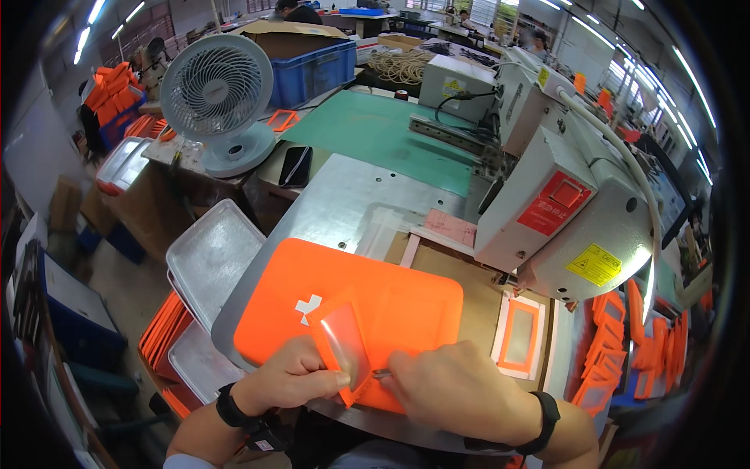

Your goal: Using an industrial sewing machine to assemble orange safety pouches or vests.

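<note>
A red rectangular label [556, 203] sits on the near face of the white sewing machine [562, 195], and below it, toward the machine's lower right, a yellow warning sticker [595, 264] with a small triangle. Another small yellow sticker [451, 87] marks the grey box [451, 78] at the far edge of the green mat [375, 133]. Farther back, a blue crate [316, 70] carries an open cardboard box [289, 33].

Down at the near edge of the metal worktop [344, 187], a large orange panel [351, 305] lies flat, a white cross-shaped mark [308, 307] near its left side. On its near edge sits the small orange frame with a clear window [344, 348] (glossy, catching the light). The left hand [289, 379] pinches the frame's lower left edge, thumb on top. The right hand [461, 387] is curled just right of it, fingertips closed on a thin metal tool [381, 374] that points at the frame's lower right corner. The hands are close together, nearly touching.

At the right edge, a second orange frame [519, 336] rests in a white template, with a pile of orange frames [617, 344] beyond.
</note>
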`<state>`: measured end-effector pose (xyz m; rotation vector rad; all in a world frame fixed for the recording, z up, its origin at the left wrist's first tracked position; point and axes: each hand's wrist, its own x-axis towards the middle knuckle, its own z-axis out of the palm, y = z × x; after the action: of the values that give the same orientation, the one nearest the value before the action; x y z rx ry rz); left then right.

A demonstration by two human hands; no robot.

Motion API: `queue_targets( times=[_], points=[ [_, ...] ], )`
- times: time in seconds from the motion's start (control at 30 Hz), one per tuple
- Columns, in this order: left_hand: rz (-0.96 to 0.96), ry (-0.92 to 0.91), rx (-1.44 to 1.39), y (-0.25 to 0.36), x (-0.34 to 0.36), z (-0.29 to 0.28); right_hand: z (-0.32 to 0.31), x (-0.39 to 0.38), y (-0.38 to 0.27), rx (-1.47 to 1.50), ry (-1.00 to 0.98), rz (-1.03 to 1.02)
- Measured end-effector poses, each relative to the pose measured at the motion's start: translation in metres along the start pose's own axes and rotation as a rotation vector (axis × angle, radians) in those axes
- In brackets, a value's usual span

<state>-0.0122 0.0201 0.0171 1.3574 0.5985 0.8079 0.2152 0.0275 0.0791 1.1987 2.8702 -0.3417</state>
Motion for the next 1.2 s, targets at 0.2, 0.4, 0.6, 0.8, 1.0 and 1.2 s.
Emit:
queue_targets(
  times=[0.2,0.4,0.6,0.8,1.0,1.2],
  points=[
    [-0.082,0.083,-0.136,-0.001,-0.004,0.001,0.007,-0.001,0.006,0.056,0.0,-0.006],
    [-0.057,0.217,-0.248,-0.013,-0.007,0.003,0.012,-0.004,0.011,0.078,0.017,-0.019],
    [-0.043,0.187,-0.21,-0.01,-0.006,0.001,0.011,-0.002,0.009,0.086,0.026,-0.008],
    [-0.074,0.209,-0.178,0.006,-0.005,0.007,0.007,-0.001,0.01,0.068,0.028,-0.037],
    [-0.002,0.102,-0.187,-0.01,-0.006,-0.001,-0.002,0.002,-0.005,-0.011,0.008,0.011],
    [0.039,0.379,-0.836,-0.013,-0.006,-0.004,0.016,0.002,0.005,0.113,0.019,0.009]
  ],
)
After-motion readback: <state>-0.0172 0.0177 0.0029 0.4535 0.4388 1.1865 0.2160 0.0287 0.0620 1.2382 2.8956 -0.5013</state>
